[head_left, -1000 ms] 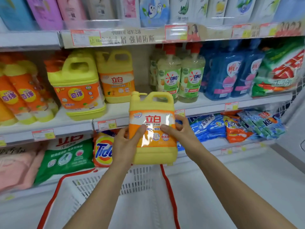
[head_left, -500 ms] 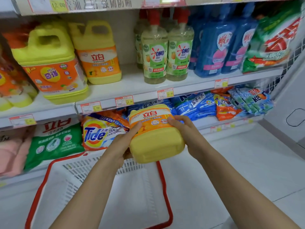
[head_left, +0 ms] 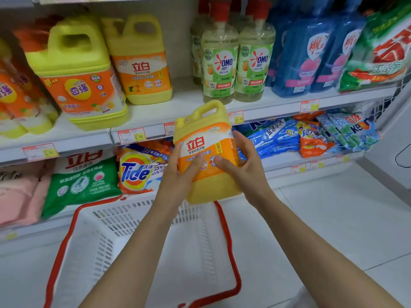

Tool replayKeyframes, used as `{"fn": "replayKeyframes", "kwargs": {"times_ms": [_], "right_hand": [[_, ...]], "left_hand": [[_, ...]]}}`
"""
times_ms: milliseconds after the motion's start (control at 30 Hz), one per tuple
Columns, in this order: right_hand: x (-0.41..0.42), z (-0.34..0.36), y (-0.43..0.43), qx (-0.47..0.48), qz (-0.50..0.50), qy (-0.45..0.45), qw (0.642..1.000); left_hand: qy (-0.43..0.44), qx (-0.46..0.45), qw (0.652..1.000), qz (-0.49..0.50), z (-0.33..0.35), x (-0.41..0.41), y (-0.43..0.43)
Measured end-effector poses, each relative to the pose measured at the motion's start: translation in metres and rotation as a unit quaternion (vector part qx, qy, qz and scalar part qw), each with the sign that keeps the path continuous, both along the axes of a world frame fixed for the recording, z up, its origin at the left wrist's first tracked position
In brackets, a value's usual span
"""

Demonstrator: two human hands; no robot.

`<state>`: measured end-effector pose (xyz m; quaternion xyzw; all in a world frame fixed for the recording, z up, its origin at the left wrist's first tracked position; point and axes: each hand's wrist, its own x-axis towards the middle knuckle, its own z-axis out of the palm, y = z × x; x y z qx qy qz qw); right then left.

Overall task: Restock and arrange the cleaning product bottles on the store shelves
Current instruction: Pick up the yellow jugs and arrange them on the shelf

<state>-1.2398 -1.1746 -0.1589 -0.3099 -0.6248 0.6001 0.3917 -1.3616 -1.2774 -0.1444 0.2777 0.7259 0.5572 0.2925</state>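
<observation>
Held jug (head_left: 200,138) reads 立白, a bag (head_left: 135,172) Tide, a bottle (head_left: 220,70) OMO.

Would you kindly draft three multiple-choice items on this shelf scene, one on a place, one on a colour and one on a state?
1. Where is the yellow jug with the orange label?
A) standing on a shelf
B) held in the air in front of the shelves
C) lying on the floor

2. What colour are the caps of the OMO bottles?
A) red
B) blue
C) white

3. How is the jug held?
A) by one hand alone
B) by no hand
C) by both hands

Answers:
1 B, its base rests on no surface.
2 A, red tops show above both front bottles.
3 C, the left hand and the right hand grip its sides, thumbs on the label.
</observation>
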Motion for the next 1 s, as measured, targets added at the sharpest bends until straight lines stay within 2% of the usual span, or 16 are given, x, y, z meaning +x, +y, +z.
{"fn": "replayKeyframes", "kwargs": {"times_ms": [67,100,167,233,333,433,500,600,633,733,833,933,1000], "right_hand": [[-0.003,-0.002,-0.005,0.067,0.010,-0.053,0.996],[-0.003,-0.002,-0.007,0.064,0.023,-0.053,0.996],[-0.002,0.003,-0.006,-0.008,0.064,-0.007,0.998],[-0.003,0.005,-0.003,-0.035,0.069,0.008,0.997],[-0.010,0.001,0.001,-0.092,0.092,0.023,0.991],[-0.013,0.001,-0.005,-0.224,0.213,0.040,0.950],[-0.015,-0.005,-0.003,-0.243,0.249,0.062,0.936],[-0.018,-0.011,0.000,-0.258,0.223,0.096,0.935],[-0.021,-0.013,0.001,-0.252,0.202,0.090,0.942],[-0.026,-0.015,0.002,-0.192,0.102,0.024,0.976],[-0.026,-0.018,0.003,-0.148,0.050,-0.046,0.987],[-0.023,-0.022,0.011,-0.137,0.028,-0.064,0.988],[-0.021,-0.023,0.018,-0.133,0.022,-0.068,0.989]], "left_hand": [[-0.046,0.013,0.999,-0.017,-0.003,0.009,0.002],[-0.069,0.023,0.997,-0.012,-0.006,0.010,0.003],[-0.124,0.067,0.990,-0.001,-0.009,0.006,-0.001],[-0.176,0.109,0.978,0.003,-0.007,0.000,-0.004],[-0.162,0.117,0.980,-0.021,-0.005,-0.002,-0.007],[-0.161,0.082,0.981,-0.068,-0.007,0.000,-0.009],[-0.128,0.054,0.987,-0.083,-0.006,0.000,-0.010],[-0.025,0.018,0.998,-0.048,0.001,-0.003,-0.011],[-0.023,0.032,0.998,-0.051,0.004,-0.004,-0.012],[-0.084,0.062,0.990,-0.091,0.007,0.000,-0.013],[-0.075,0.000,0.997,-0.014,-0.005,0.002,-0.009],[-0.173,0.036,0.983,0.048,-0.009,-0.012,-0.010],[-0.232,0.070,0.969,0.040,-0.007,-0.023,-0.014]]}}
